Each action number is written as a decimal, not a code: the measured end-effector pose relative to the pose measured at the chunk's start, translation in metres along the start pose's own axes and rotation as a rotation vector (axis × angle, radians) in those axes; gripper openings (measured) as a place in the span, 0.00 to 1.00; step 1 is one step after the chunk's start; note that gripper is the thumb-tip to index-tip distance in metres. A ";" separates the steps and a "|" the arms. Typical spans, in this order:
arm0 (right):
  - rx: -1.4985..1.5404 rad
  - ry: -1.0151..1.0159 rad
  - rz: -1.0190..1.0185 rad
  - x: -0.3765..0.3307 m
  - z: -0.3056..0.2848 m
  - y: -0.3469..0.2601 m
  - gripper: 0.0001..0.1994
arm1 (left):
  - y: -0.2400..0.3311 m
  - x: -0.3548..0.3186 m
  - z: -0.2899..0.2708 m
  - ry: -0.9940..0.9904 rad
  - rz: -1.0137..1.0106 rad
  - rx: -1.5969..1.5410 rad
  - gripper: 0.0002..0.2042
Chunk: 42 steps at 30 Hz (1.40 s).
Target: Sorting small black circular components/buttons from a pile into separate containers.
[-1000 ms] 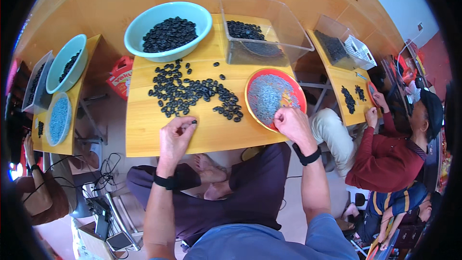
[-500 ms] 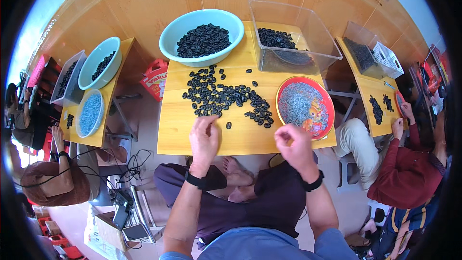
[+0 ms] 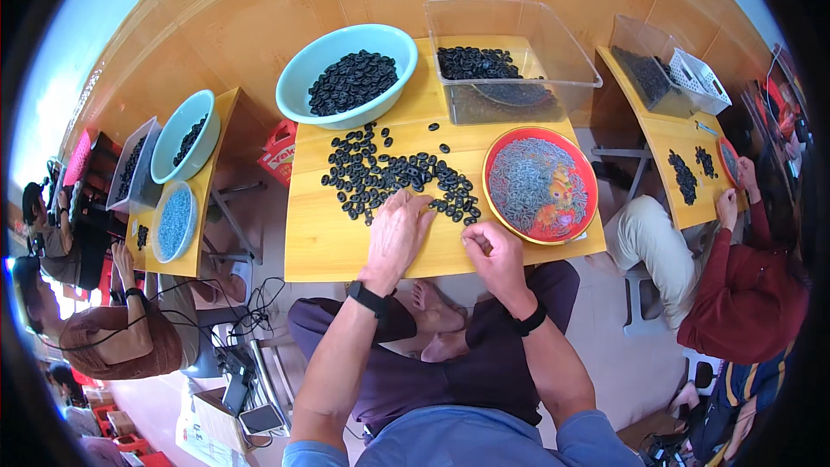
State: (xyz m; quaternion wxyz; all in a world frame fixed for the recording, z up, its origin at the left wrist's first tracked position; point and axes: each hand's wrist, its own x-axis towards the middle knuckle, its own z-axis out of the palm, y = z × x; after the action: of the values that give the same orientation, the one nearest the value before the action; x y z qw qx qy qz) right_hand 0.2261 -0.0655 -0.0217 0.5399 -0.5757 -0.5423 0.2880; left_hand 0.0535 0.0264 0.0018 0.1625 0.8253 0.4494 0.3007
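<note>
- left hand (image 3: 396,233) flat, fingers spread, palm down on wooden table (image 3: 328,242), fingertips touching near edge of the black ring pile (image 3: 393,177)
- right hand (image 3: 497,259) curled loosely, fingers pinched together at pile's right end; can't tell if a ring is held
- black wristband on each wrist
- red plate (image 3: 540,186) of grey small parts just right of right hand
- teal bowl (image 3: 346,78) of black rings behind pile
- clear plastic bin (image 3: 506,60) beside bowl, more rings inside
- another person (image 3: 743,285) in red sleeve at next table, right
</note>
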 end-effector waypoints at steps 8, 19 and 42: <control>0.004 0.019 -0.061 -0.002 0.001 0.006 0.02 | -0.006 0.012 0.009 -0.083 -0.112 -0.036 0.08; 0.024 0.020 -0.040 -0.002 0.000 0.002 0.02 | 0.005 0.003 -0.008 -0.113 -0.264 -0.115 0.07; 0.090 -0.178 0.095 0.012 0.036 -0.009 0.07 | -0.007 -0.058 -0.002 -0.034 -0.511 -0.761 0.08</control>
State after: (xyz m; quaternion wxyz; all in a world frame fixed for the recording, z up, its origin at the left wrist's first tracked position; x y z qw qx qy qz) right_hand 0.1936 -0.0446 -0.0195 0.5008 -0.5478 -0.5469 0.3874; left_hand 0.0236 -0.0187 -0.0206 0.5305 0.5746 0.4932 0.3809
